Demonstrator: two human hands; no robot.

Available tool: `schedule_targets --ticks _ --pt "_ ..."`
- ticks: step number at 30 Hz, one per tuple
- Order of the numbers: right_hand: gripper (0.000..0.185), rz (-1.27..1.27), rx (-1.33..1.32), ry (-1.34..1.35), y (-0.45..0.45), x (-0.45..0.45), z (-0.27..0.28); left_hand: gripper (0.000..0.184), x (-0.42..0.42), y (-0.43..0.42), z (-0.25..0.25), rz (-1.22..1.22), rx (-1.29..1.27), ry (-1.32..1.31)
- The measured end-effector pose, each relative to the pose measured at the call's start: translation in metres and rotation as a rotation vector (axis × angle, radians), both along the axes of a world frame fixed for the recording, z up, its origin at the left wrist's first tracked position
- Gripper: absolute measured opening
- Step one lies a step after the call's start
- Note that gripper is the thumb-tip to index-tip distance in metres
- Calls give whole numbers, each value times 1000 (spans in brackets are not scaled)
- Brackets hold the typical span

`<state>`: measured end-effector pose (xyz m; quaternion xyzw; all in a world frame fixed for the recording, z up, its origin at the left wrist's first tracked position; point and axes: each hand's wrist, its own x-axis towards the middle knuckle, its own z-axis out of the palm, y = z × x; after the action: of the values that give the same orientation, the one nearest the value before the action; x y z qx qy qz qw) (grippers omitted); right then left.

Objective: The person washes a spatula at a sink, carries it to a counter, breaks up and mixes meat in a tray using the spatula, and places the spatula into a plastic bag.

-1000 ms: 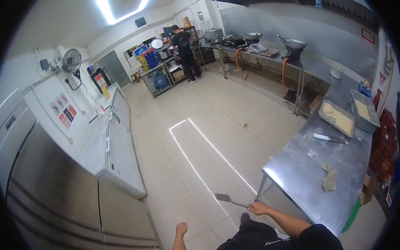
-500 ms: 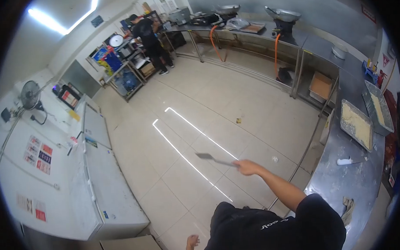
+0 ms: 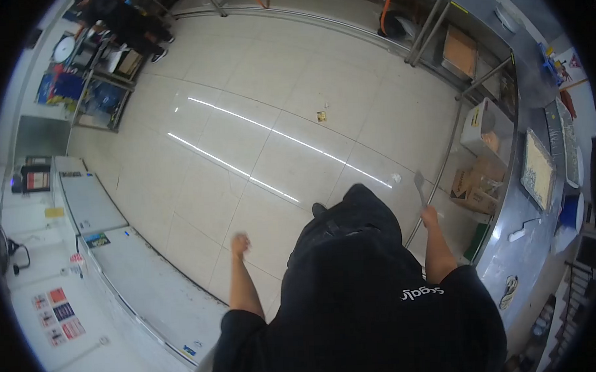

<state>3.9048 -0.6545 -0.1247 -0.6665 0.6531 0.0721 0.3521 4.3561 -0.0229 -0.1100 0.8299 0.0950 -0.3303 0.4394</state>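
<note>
My right hand (image 3: 430, 217) is closed around the handle of a metal spatula (image 3: 421, 187), its flat blade pointing up and away over the floor. That hand hangs beside the steel worktable (image 3: 491, 271) on my right. My left hand (image 3: 241, 243) is out over the tiled floor with loosely curled fingers and nothing visible in it. On the worktable lie a tray of pale crumbly or floury food (image 3: 539, 171), a white-handled tool (image 3: 524, 231) and a crumpled cloth or glove (image 3: 509, 291).
White chest freezers (image 3: 150, 289) line the left side. A person in dark clothes (image 3: 128, 24) stands by a shelf rack (image 3: 101, 94) at the far left. Under the worktable are a cardboard box (image 3: 474, 191) and a white bin (image 3: 480, 128). A small scrap (image 3: 321, 116) lies on the floor.
The view has tilted down and turned. My right hand has swung in closer to the worktable with the spatula, and my left arm has come further into view.
</note>
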Motion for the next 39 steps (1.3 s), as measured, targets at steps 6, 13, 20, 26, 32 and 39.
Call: schedule_targets --ticks 6,13,20,26,32,39 --pt "25 -302 275 179 -9 -44 -35 30 287 -273 118 -144 -40 -304" --pt "32 296 130 168 -196 162 -111 46 362 -448 63 -502 -218 -327" --pt "40 193 210 -341 -455 608 122 46 371 -450 -49 -379 128 439" --pt "41 330 -163 -601 -588 812 259 52 495 -551 28 -592 431 753" --pt "34 582 -589 -210 -713 933 372 47 774 -698 -110 -898 381 376" --pt "33 827 -453 317 -786 1059 483 34 936 -1110 52 -1241 -234 -475"
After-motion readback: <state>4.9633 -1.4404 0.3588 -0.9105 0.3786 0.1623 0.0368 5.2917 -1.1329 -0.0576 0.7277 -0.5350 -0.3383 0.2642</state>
